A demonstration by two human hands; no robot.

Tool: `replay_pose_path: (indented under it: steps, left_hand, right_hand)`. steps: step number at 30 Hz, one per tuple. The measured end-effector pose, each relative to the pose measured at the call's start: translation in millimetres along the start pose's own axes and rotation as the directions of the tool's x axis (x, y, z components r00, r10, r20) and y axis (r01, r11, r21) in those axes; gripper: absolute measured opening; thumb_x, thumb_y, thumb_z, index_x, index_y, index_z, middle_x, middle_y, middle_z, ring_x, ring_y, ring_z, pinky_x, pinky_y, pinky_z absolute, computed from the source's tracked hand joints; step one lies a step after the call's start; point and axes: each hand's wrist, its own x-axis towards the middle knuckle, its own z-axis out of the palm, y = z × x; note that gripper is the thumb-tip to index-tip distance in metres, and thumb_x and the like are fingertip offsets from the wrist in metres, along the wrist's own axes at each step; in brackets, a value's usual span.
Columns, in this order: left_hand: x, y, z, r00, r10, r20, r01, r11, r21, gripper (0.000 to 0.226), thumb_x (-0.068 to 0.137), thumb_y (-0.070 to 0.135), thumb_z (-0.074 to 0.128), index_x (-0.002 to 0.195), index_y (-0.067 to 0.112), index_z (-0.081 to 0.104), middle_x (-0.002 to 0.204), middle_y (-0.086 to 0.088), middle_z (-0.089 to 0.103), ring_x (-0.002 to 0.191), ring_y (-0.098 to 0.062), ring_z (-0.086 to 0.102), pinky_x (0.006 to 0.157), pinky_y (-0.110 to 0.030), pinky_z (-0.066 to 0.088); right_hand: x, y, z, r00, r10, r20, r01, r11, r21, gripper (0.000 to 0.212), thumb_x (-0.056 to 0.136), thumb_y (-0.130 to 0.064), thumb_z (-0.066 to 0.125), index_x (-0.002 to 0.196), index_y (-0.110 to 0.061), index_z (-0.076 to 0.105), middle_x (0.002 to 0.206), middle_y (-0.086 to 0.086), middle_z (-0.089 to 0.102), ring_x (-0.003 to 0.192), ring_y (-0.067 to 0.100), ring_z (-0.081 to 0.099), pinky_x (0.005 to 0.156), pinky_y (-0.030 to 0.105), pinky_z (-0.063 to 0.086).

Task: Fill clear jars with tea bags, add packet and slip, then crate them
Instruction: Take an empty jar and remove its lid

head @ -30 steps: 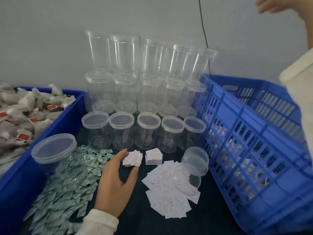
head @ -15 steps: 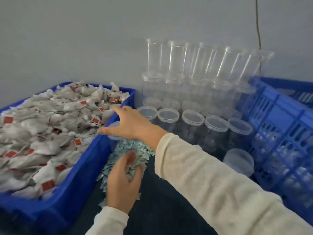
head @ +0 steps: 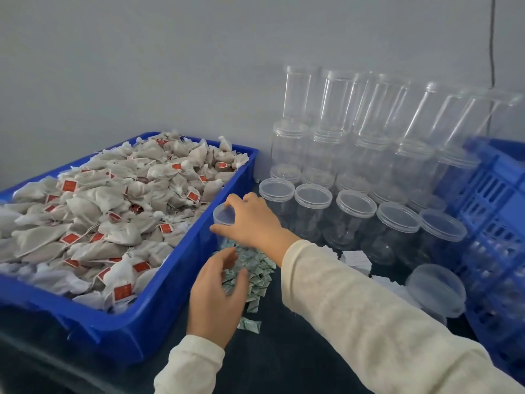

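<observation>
beside the big blue plastic tray (head: 159,311) heaped with grey-white tea bags (head: 108,223) bearing red tags, the right hand (head: 252,223) now has its fingers curled over the lid of a clear plastic jar (head: 223,216) standing just right of the tray's near-right wall; half a second ago that hand was only arriving there with fingers stretched, and a second ago it was up in the air, away from the bench. i take this to mean a jar is being picked out for filling, and the lid comes off next. the left hand (head: 216,294), which a second ago lay flat near the slips, hovers over the pile of small green-and-white triangular packets (head: 255,277) right of the tray, its fingers loosely bent; i cannot tell whether it has pinched one yet. right of the tray stands a block of clear lidded jars (head: 355,220): five in the front row, with rows stacked higher behind, too blurred and overlapping to count. one more lidded clear jar (head: 436,290) lies tipped on its side on the bench well right of the tray, against the blue slatted plastic crate (head: 494,200). white paper slips (head: 355,258) show in two or three patches beyond the right sleeve. tea bags and packets are too many to count. no tea bags are visible in any jar.
</observation>
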Motion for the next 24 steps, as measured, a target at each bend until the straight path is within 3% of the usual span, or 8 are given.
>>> replay_pose_path:
  steps: [4,8,11,13,17,21,24]
  left_hand:
    - [2,-1,-3,1.0,-0.009,-0.018,0.01,1.0,0.022,0.037,0.086,0.02,0.067,0.121,0.027,0.056,0.106,0.029,0.053,0.105,0.005,0.055,0.084,-0.007,0.038]
    - [4,0,-2,0.999,-0.01,-0.033,0.012,0.999,0.05,0.044,0.086,0.016,0.068,0.127,0.019,0.053,0.116,0.014,0.053,0.116,-0.01,0.05,0.097,-0.027,0.043]
    - [6,4,-1,0.999,-0.02,-0.046,0.022,0.998,0.056,0.055,0.084,0.017,0.071,0.133,0.014,0.047,0.128,0.004,0.05,0.123,-0.015,0.046,0.102,-0.029,0.04]
    - [9,8,0,0.999,-0.029,-0.043,0.031,0.998,0.046,0.067,0.082,0.027,0.073,0.14,0.014,0.04,0.138,0.001,0.043,0.131,-0.016,0.039,0.108,-0.033,0.036]
    - [19,29,4,0.998,-0.064,-0.02,0.064,0.997,0.032,0.11,0.062,0.069,0.061,0.15,0.017,0.02,0.154,0.004,0.025,0.143,-0.013,0.017,0.115,-0.032,0.019]
    - [28,45,17,0.997,-0.056,-0.051,0.06,0.996,0.072,0.118,0.052,0.063,0.071,0.148,0.016,0.022,0.149,-0.005,0.036,0.139,-0.024,0.03,0.117,-0.05,0.022]
    - [22,48,30,0.994,0.004,-0.105,0.013,0.986,0.163,0.117,0.058,0.049,0.079,0.15,0.008,0.019,0.151,-0.008,0.034,0.141,-0.027,0.029,0.12,-0.044,0.006]
  right_hand:
    - [3,2,0,1.0,0.013,0.016,-0.013,1.0,-0.028,0.072,0.075,-0.069,0.063,0.13,-0.029,0.039,0.126,0.01,0.039,0.115,0.03,0.042,0.084,0.038,0.043]
    - [-2,6,-4,0.996,0.043,0.076,-0.038,0.997,-0.068,0.087,0.073,-0.078,0.055,0.146,-0.04,0.028,0.142,0.009,0.031,0.13,0.032,0.031,0.097,0.046,0.04]
    - [-7,5,-14,1.0,0.013,0.005,-0.012,0.996,-0.088,0.082,0.076,-0.078,0.052,0.144,-0.035,0.036,0.138,0.007,0.043,0.128,0.03,0.039,0.098,0.044,0.038]
    - [-12,3,-30,0.995,-0.012,-0.099,0.005,0.997,-0.072,0.077,0.076,-0.081,0.047,0.139,-0.036,0.041,0.131,0.005,0.051,0.122,0.027,0.046,0.099,0.044,0.033]
    - [-30,-5,-63,0.978,-0.027,-0.205,0.015,0.998,-0.056,0.075,0.075,-0.086,0.038,0.136,-0.043,0.042,0.127,0.005,0.054,0.122,0.025,0.046,0.099,0.046,0.02]
    - [-63,-13,-69,0.955,-0.003,-0.296,-0.034,0.992,-0.121,0.077,0.075,-0.088,0.028,0.134,-0.042,0.045,0.123,0.006,0.058,0.119,0.026,0.049,0.1,0.046,0.015]
    - [-85,-12,-65,0.955,0.057,-0.29,-0.085,0.993,-0.085,0.073,0.078,-0.085,0.027,0.135,-0.043,0.043,0.127,0.006,0.056,0.121,0.026,0.047,0.098,0.045,0.012]
